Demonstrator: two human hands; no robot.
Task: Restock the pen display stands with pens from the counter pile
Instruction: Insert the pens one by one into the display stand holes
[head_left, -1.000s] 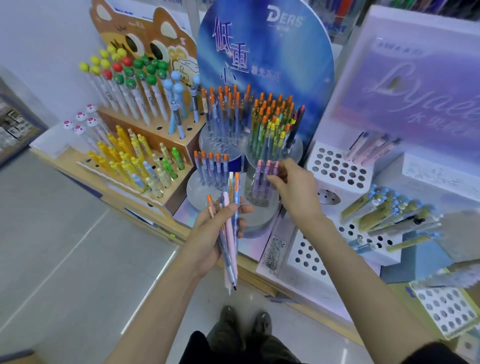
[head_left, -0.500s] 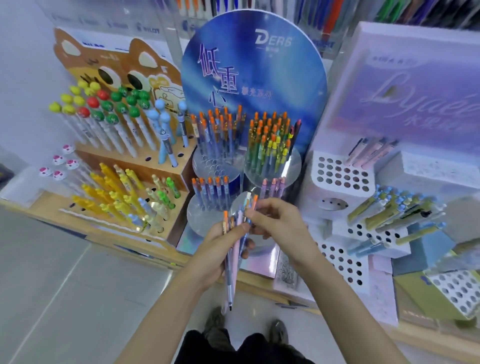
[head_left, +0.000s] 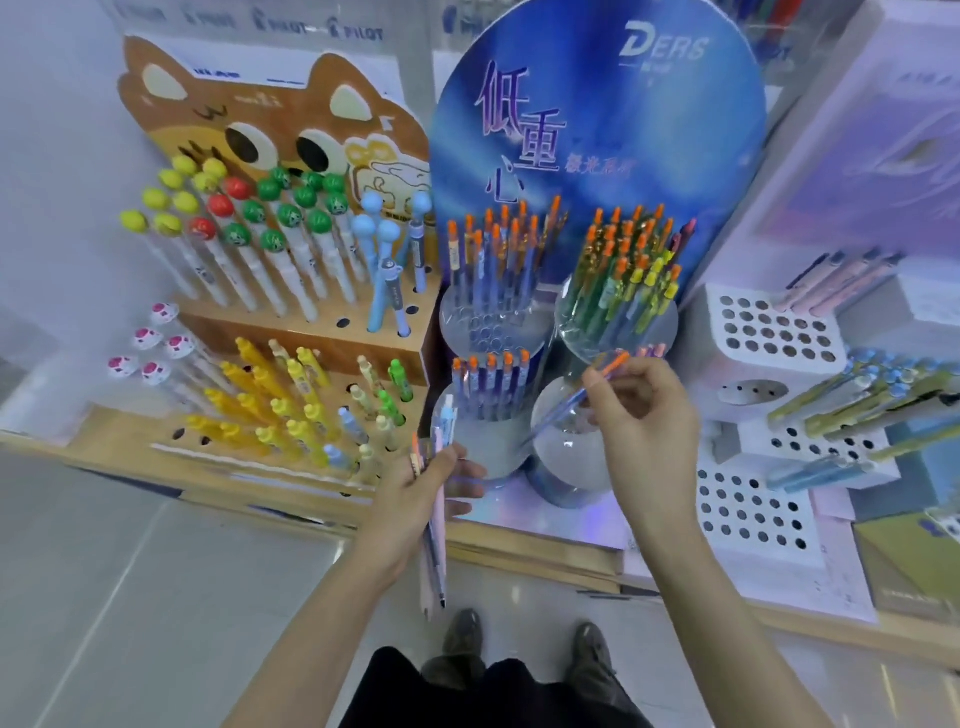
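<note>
My left hand (head_left: 415, 499) grips a bundle of pens (head_left: 435, 519), tips pointing down, in front of the blue stand's lower left tier. My right hand (head_left: 644, 415) pinches a single blue pen with an orange cap (head_left: 576, 397), held slanted over the clear lower right tier (head_left: 566, 441) of the blue display stand (head_left: 597, 156). The upper tiers hold many orange-capped pens (head_left: 498, 254). A short row of orange-capped pens (head_left: 488, 379) stands in the lower left tier. Pink-topped pens behind my right hand are mostly hidden.
A brown cat-shaped stand (head_left: 291, 312) with ball-topped and yellow pens is at the left. White perforated holders (head_left: 774, 332) with pastel and green pens stand at the right. The counter edge (head_left: 519, 551) runs below the stands; my shoes (head_left: 462, 634) are on the grey floor.
My right hand pulled one orange-capped pen out of the bundle and lifted it up and right to the lower right tier. My left hand moved slightly left with the remaining pens.
</note>
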